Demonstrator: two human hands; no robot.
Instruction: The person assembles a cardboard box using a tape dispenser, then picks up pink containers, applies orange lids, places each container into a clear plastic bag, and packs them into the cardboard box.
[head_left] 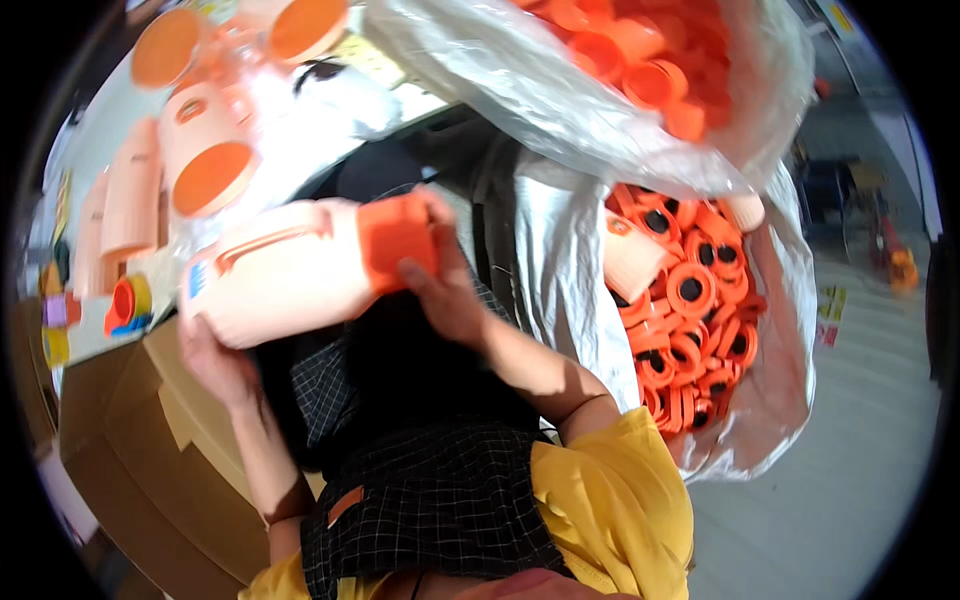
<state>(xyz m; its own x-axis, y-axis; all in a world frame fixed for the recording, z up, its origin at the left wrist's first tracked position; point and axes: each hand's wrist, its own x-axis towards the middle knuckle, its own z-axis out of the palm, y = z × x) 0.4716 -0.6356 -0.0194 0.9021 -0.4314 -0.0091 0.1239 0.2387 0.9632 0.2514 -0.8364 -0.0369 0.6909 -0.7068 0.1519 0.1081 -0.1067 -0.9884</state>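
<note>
A pale peach jug (290, 270) with a moulded side handle lies on its side in the air in front of me. Its orange cap (396, 243) points right, and a blue mark shows near its left end. My left hand (215, 360) cups the left end from below. My right hand (445, 275) is closed around the cap, thumb in front and fingers behind. Similar peach jug bodies (130, 195) stand on the white table at left. One lying beside them shows its orange end (213, 180) toward me.
An open cardboard box (140, 460) sits at lower left. To the right, a white sack (560, 270) holds orange ring-shaped parts (690, 290) with black centres. Behind it is a clear plastic bag (480, 70) of orange caps (655, 85). Small coloured rings (125, 305) lie on the table edge.
</note>
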